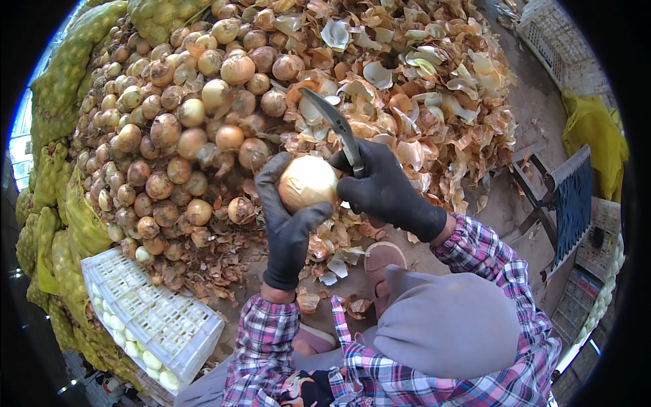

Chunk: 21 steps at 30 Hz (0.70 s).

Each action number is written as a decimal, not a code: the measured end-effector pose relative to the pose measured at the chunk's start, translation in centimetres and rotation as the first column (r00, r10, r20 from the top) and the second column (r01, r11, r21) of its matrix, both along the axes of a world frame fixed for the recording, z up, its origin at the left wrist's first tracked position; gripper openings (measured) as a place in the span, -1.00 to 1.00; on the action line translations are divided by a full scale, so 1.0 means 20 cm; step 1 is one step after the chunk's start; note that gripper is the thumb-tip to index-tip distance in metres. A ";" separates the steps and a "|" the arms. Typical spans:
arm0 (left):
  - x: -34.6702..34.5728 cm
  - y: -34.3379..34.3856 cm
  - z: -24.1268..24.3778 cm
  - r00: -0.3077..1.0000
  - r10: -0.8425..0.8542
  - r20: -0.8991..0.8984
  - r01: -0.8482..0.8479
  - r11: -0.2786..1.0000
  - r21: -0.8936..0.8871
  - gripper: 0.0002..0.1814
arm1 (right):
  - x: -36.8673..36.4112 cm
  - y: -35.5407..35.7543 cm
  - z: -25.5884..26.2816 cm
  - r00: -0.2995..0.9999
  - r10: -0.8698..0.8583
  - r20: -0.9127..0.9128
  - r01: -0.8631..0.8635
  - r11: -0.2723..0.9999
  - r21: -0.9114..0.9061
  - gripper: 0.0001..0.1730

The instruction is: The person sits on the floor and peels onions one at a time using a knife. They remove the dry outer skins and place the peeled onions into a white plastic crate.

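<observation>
A large pale onion [308, 184] rests in my left hand [292, 229], gloved in black, with the fingers and thumb curled around it. In my right hand [384, 185], also gloved, is a knife with a curved metal blade [333, 122]. The blade points up and to the left, above the onion and apart from it. My right thumb is close to the onion's right side; whether it touches cannot be told. Beyond my hands, a heap of unpeeled onions [165, 129] spreads to the left, and a mound of loose onion skins [422, 96] lies to the right.
A white plastic crate [157, 310] holding peeled onions stands at lower left. Yellow mesh sacks [63, 86] line the left side. On the right are a folding stool [569, 203], a yellow mesh bag [592, 137] and another white crate [559, 40]. Scattered skins lie around my shoes [384, 259].
</observation>
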<state>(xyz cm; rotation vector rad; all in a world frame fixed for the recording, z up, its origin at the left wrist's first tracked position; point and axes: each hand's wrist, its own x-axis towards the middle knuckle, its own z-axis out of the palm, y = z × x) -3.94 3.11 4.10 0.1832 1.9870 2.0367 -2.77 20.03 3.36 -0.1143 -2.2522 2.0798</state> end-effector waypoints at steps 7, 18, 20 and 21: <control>-0.05 -0.07 -0.09 0.780 -0.275 0.562 -0.251 0.685 0.684 -0.35 | -0.03 0.11 0.11 0.910 0.203 0.362 -0.028 0.900 -0.434 -0.81; -0.06 -0.07 -0.15 0.736 -0.257 0.627 -0.288 0.719 0.633 -0.38 | 0.08 0.21 -0.12 0.999 -0.035 -0.006 0.033 0.819 0.573 -0.79; -0.04 -0.04 -0.12 0.872 -0.049 0.488 -0.177 0.896 0.407 -0.39 | 0.06 0.19 0.04 0.976 -0.004 0.216 -0.010 0.998 0.063 -0.81; -0.04 -0.03 -0.11 0.919 -0.022 0.394 -0.128 0.927 0.352 -0.40 | 0.05 0.15 0.09 0.980 0.074 0.187 -0.049 0.990 -0.133 -0.84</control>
